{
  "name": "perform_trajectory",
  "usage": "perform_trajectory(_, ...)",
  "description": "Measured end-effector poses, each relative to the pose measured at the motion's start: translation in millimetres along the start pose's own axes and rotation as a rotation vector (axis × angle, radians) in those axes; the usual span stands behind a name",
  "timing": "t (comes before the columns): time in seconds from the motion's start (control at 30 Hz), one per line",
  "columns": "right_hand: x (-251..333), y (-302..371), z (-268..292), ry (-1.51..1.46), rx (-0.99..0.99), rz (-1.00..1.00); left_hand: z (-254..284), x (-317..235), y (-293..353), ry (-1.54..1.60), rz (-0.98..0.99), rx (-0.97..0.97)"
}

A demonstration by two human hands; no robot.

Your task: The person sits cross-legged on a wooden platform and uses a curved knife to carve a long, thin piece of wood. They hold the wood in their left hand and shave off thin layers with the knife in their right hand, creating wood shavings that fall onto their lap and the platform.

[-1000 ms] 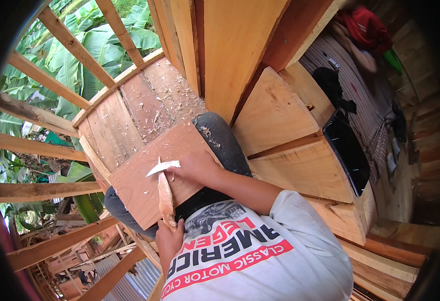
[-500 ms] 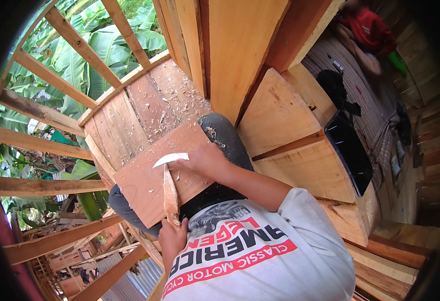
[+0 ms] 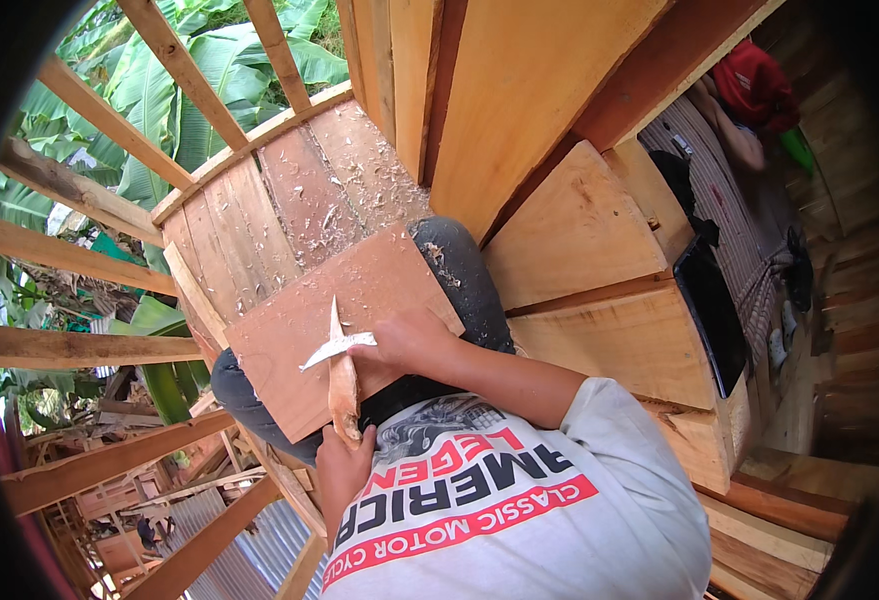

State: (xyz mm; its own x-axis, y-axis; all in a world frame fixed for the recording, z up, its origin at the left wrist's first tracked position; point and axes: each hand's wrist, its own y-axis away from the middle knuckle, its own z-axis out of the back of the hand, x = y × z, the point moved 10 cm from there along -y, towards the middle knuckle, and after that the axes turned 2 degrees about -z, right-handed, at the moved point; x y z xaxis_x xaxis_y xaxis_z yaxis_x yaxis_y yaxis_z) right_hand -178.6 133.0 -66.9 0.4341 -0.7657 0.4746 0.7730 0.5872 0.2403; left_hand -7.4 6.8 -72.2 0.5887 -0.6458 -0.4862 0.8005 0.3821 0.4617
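Across my lap lies a reddish-brown wooden board (image 3: 269,370), with fine shavings on it. Above the board is a slim carved piece of wood (image 3: 344,388), pale and pointed at its far end, rough and brown toward me. My left hand (image 3: 344,462) is closed round its near end, by the board's lower edge. My right hand (image 3: 409,340) pinches a thin white strip (image 3: 335,347), which crosses the carved wood below its tip. The strip looks folded or curved; its kind is not clear. The right fingertips are partly hidden behind it.
Shavings litter the plank floor (image 3: 304,205) ahead. A wooden railing (image 3: 194,75) runs along the left, with banana leaves beyond. Plank walling (image 3: 579,240) stands close on my right. Past it are a dark flat panel (image 3: 707,310) and a person in red (image 3: 754,85).
My right hand has slid the white strip down the carved wood toward me, so the pointed tip now shows beyond it. My left hand keeps its hold. The view has shifted slightly.
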Motion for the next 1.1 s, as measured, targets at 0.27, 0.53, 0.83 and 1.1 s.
perform_trajectory(0.27, 3.1, -6.1, 17.9, 0.059, 0.080, -0.077, 0.5, 12.3, -4.3, 0.020, 0.030, 0.022)
perform_trajectory(0.53, -28.0, -29.2, 41.3, 0.166, 0.075, -0.243, -5.6, 26.1, -8.9, 0.021, 0.067, 0.073)
perform_trajectory(0.83, -40.9, -34.7, 35.1, 0.156, 0.075, -0.317, -14.9, 35.1, -13.0, 0.016, 0.060, 0.091)
perform_trajectory(1.1, -16.8, -24.0, 2.0, 0.068, 0.033, -0.230, -13.1, 31.5, -14.9, -0.021, 0.072, 0.154)
